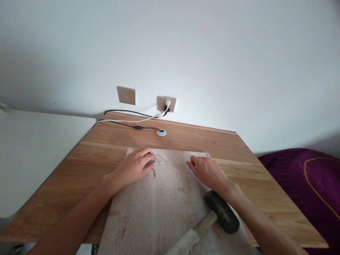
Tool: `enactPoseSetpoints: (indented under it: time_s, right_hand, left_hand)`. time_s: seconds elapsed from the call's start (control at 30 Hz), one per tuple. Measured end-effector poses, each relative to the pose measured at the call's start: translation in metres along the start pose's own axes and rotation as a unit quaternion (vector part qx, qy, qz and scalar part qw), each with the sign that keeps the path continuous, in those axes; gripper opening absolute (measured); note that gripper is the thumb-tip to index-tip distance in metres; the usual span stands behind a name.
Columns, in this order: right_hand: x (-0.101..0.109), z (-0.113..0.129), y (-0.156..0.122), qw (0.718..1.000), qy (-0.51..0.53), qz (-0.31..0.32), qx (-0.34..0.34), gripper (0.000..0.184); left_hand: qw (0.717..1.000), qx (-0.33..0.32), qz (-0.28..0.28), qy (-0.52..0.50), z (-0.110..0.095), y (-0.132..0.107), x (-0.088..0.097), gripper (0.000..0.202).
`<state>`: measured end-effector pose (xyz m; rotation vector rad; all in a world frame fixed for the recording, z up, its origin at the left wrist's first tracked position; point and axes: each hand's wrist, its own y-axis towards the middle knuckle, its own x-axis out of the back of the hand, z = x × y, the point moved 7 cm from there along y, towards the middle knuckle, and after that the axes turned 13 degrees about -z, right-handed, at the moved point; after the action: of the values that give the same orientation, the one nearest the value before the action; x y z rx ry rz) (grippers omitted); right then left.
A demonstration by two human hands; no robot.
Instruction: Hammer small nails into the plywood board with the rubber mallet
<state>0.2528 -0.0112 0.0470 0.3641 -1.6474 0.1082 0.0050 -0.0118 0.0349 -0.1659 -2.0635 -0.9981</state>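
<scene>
My left hand [139, 162] rests on the upper left of a whitish, worn wooden board [148, 212]. Its fingers and thumb are closed around what looks like a thin metal nail, mostly hidden. Just below the thumb, another nail [154, 173] shows. Several small nails [167, 162] stand in a row across the board between my hands, some leaning. At the right end of that row is my right hand [208, 168], thumb and fingertips pinched together; whatever they hold is hidden. A loose nail [182, 190] lies flat lower down. Below my right wrist lies a black-headed mallet [223, 212].
The board lies on a wooden desk [71, 166] against a white wall. Cables run along its back edge to a wall socket [166, 104] and a cable grommet [160, 132]. A white surface [39, 152] adjoins at left; purple fabric [294, 177] is at right.
</scene>
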Motion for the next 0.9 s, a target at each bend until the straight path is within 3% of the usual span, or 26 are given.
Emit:
enactPoseSetpoints:
  time_s: [0.4,0.63,0.77,0.9]
  right_hand:
    - [0.006,0.016,-0.004,0.997,-0.052,0.024,0.057,0.022]
    - [0.023,0.014,-0.004,0.996,-0.027,0.000,0.087,0.022]
    - [0.043,0.022,-0.009,0.993,0.050,0.005,0.108,0.019]
    - [0.048,0.062,-0.027,0.957,0.221,0.058,0.180,0.019]
  left_hand:
    - [0.998,-0.053,0.000,-0.021,-0.008,0.001,0.000,0.028]
    - [0.999,-0.050,-0.008,0.009,-0.009,0.002,0.001,0.016]
    - [0.998,-0.050,-0.022,0.044,-0.010,0.004,0.000,0.016]
    - [0.997,-0.031,-0.056,0.051,-0.012,0.006,0.004,0.023]
